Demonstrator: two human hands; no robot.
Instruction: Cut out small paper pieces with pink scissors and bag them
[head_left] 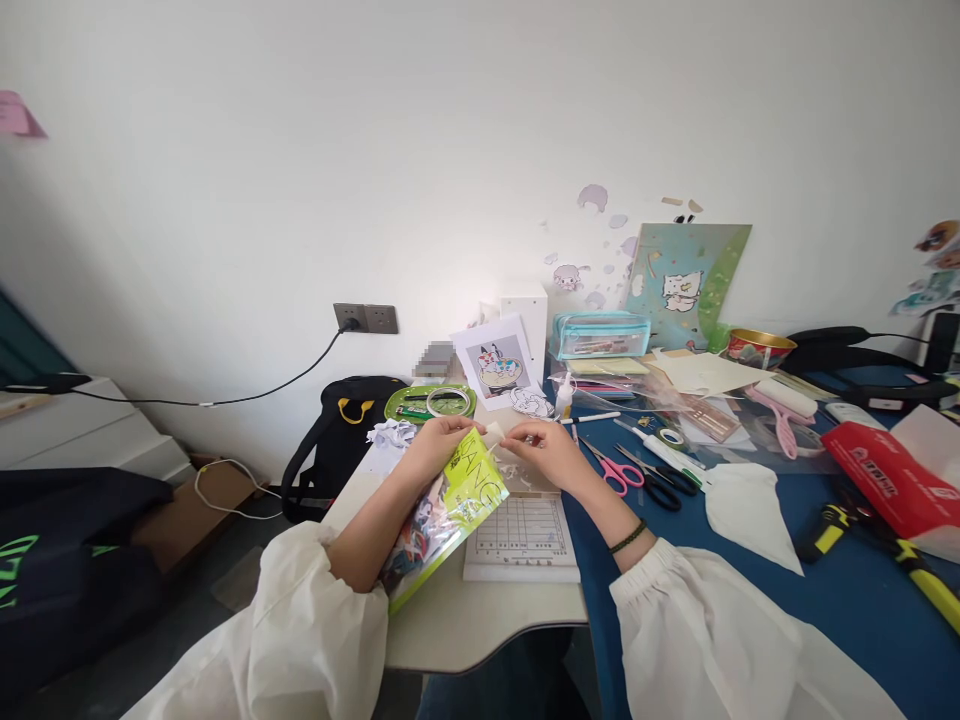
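Observation:
My left hand (435, 445) is closed on the top of a bright green printed packet (457, 500) that leans against my left forearm. My right hand (544, 447) pinches a small white piece (493, 433) at the packet's upper corner, fingers pressed together. Both hands meet above a white desk (465, 620). Under them lies a white pad with a printed grid (523, 535). I cannot make out what the white piece is.
Pink scissors (611, 470) and black scissors (664, 485) lie right of my right hand on a blue mat (825, 600). A green round tray with a tape ring (431, 402), a printed picture (499, 368), a red pack (889, 480) and a yellow-handled tool (911, 565) surround them. A black bag (334, 430) stands left.

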